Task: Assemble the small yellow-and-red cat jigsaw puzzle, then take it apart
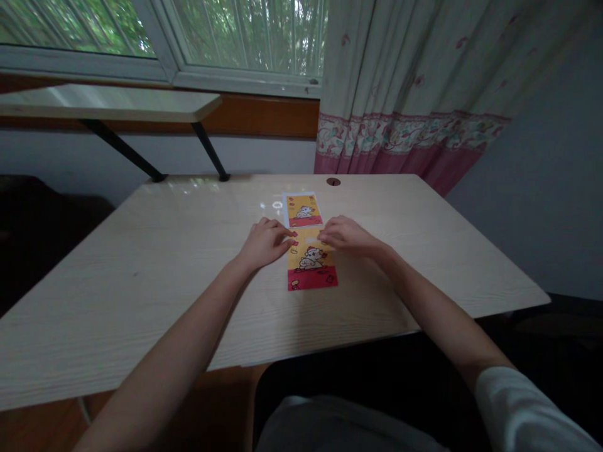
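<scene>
At the upper left edge of the larger picture [311, 276], the left hand [271, 242] lies palm down, its fingers extended and not clenched, with the fingertips over that edge; whether they press or pinch anything cannot be told. At the upper right edge of the larger picture, the right hand [346, 233] bends its fingers inward, tips drawn together; whether something is caught between them is too small to tell. Between the two hands, near the far end of the larger picture, a small pale patch [311, 239] interrupts the yellow.

The larger picture itself lies flat on the table [188, 251], its long axis running away from the person, its red end near and its yellow end far. The white animal printed on it stands upright as the person sees it, its red-hatted head toward the right.

Just beyond the larger picture, a smaller card [304, 220] with a similar drawing points the same way, red strip nearest. Farther beyond and slightly right of the larger picture is a round brown disc [333, 182] in the table. Well to its far left rises a raised shelf [141, 103] on dark legs; far beyond it are a window [249, 37] and, to the right, a patterned curtain [400, 88].
</scene>
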`<action>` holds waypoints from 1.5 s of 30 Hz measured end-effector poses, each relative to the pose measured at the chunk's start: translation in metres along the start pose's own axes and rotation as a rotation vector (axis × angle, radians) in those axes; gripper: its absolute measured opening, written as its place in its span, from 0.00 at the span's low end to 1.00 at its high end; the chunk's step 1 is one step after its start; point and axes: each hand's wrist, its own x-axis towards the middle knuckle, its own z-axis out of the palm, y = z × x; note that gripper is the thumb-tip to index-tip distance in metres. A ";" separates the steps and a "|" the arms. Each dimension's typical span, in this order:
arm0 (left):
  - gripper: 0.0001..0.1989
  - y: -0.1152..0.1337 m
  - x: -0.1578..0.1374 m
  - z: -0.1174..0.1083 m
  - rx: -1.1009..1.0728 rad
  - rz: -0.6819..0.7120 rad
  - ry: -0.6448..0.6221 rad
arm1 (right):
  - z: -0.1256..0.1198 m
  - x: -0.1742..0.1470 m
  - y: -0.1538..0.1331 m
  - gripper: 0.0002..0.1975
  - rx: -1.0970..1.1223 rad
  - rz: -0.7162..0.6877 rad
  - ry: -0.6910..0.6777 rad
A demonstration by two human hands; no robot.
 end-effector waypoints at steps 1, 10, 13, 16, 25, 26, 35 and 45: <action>0.15 0.001 0.000 0.000 0.001 0.001 0.006 | -0.010 -0.006 0.011 0.13 0.034 0.059 0.017; 0.14 0.008 0.003 0.003 -0.001 -0.109 0.057 | -0.051 -0.077 0.087 0.15 0.222 0.568 -0.287; 0.14 0.007 0.004 0.006 -0.017 -0.137 0.061 | -0.046 -0.078 0.084 0.17 0.257 0.561 -0.335; 0.14 0.008 0.004 0.006 -0.023 -0.151 0.056 | -0.041 -0.069 0.070 0.17 0.268 0.502 -0.324; 0.14 0.018 0.005 0.008 -0.032 -0.158 0.050 | -0.033 -0.053 0.036 0.09 0.191 0.478 -0.427; 0.14 0.017 0.005 0.008 -0.036 -0.152 0.053 | -0.032 -0.052 0.036 0.08 0.193 0.472 -0.432; 0.13 0.014 0.004 0.010 -0.049 -0.127 0.056 | -0.031 -0.052 0.035 0.06 0.259 0.421 -0.428; 0.14 0.013 0.005 0.011 -0.041 -0.151 0.042 | -0.029 -0.051 0.036 0.04 0.280 0.354 -0.451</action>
